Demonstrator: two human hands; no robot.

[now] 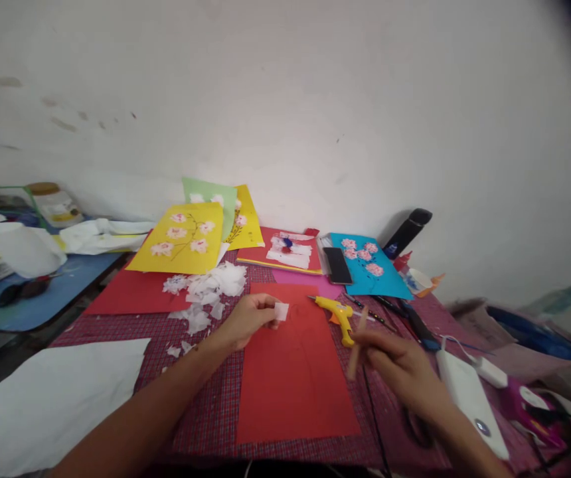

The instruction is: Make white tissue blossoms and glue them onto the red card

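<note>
Red rectangular paper near the tabletop's front edge lies partly under the left hand, which pinches a small whitish square; the right hand grips a slim tan stick.

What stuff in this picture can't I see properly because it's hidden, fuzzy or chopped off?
All in the head view:
- The green sheet: its lower part hides behind the yellow sheet.
- The white paper piece: fingers of the left hand cover one side.
- The brown stick: blurred, and partly covered by the right hand.
- The big white sheet: cut off by the picture's left edge.
- The jar: its label is too small and blurry to read.
</note>
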